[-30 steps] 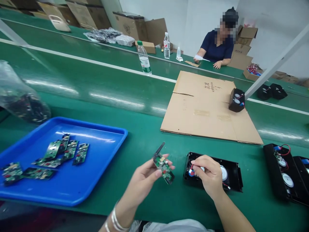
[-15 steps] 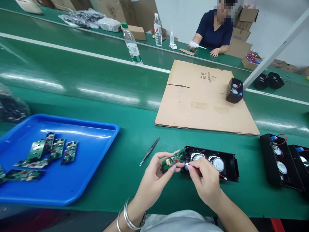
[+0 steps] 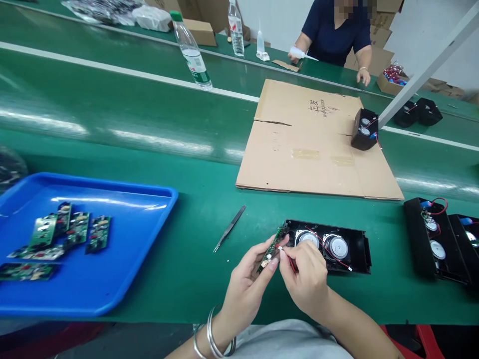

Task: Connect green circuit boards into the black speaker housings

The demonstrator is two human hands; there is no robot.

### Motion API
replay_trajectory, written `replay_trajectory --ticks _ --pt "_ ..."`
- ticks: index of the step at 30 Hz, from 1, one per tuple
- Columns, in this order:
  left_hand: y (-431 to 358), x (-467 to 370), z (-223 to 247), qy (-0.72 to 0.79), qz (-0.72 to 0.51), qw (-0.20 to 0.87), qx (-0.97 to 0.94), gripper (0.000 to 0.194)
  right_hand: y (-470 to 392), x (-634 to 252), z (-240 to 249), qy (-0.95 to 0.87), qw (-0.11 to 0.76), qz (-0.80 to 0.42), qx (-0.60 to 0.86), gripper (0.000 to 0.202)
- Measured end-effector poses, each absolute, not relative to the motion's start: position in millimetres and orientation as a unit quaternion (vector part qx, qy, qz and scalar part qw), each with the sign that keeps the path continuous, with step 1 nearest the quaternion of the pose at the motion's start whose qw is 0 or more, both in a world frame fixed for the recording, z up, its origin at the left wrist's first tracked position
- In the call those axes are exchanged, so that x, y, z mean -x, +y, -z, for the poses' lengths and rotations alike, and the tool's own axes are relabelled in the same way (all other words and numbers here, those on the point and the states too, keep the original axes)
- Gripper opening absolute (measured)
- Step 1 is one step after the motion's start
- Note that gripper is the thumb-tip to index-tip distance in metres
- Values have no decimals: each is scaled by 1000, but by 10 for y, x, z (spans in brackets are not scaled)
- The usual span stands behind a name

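My left hand (image 3: pixel 249 281) grips a green circuit board (image 3: pixel 270 253) by its edges, tilted up on its side. Close against it, my right hand (image 3: pixel 309 279) pinches a small white connector (image 3: pixel 280 248) on red and black wires, right at the board's face; whether it is seated I cannot tell. Just behind both hands lies an open black speaker housing (image 3: pixel 354 257) with two round speakers (image 3: pixel 338 247). A second red and black lead with a white plug (image 3: pixel 350 269) rests across the housing. My right hand covers part of its near-left side.
Tweezers (image 3: pixel 229 228) lie left of my hands. A blue tray (image 3: pixel 149 234) holds several circuit boards. More black housings (image 3: pixel 422 244) stand at the right. Beyond are a cardboard sheet (image 3: pixel 299 149), a post (image 3: pixel 422 65), bottles (image 3: pixel 194 62) and a co-worker (image 3: pixel 333 35) holding a white squeeze bottle.
My left hand has turned the board more upright. My right hand has brought the connector to the board. The co-worker's empty hand has shifted right, and my view has tilted down slightly.
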State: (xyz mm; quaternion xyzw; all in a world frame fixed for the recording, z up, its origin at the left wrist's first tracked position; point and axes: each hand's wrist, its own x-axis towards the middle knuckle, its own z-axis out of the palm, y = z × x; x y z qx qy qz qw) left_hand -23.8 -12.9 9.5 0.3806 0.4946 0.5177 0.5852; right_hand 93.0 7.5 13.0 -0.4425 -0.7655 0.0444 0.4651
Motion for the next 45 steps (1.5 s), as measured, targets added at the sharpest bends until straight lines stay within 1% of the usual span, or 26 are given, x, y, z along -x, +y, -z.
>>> replay_trajectory --ticks 7,12,16,19,21,22,24,25,27,29,30,32,35,39,42,45 --pt "-168 179 63 410 -599 611 -317 22 76 -874 -64 -756 499 -27 422 11" --pt "-173 172 79 407 -584 642 -284 22 76 -898 -43 -768 485 -14 417 11" --pt "-168 232 95 458 -555 622 -309 28 90 -908 -48 -783 464 -3 413 14" --pt "-95 341 32 521 -479 605 -365 31 120 -965 -88 -814 417 -24 403 19" --pt "-41 423 -36 525 -437 636 -359 35 146 -1099 -164 -830 389 -77 392 20" --pt "-25 459 -69 518 -431 656 -341 40 155 -1207 -215 -826 381 -105 401 25" --pt "-25 510 -121 511 -433 679 -302 52 153 -1499 -317 -794 361 -140 469 33" --pt "-41 523 -139 517 -432 679 -293 55 135 -1669 -357 -771 337 -142 522 33" --pt "-93 524 -164 539 -416 670 -297 48 61 -2005 -389 -745 236 -129 610 30" --pt "-145 493 -182 555 -382 663 -325 35 -51 -2262 -354 -760 142 -93 627 33" --pt "-161 468 -189 557 -367 661 -342 30 -109 -2344 -317 -775 113 -76 618 35" --pt "-167 400 -200 551 -349 657 -377 22 -206 -2416 -231 -796 96 -60 595 34" --pt "-115 273 -210 535 -325 634 -454 18 -262 -2390 -144 -793 121 -87 591 26" --pt "-27 96 -227 553 -281 546 -563 19 -223 -2333 -154 -769 194 -146 591 17" --pt "14 -29 -240 566 -279 516 -579 19 -167 -2269 -164 -747 269 -157 587 14" --pt "45 -140 -244 578 -297 523 -552 20 -97 -2126 -126 -718 341 -161 585 17"
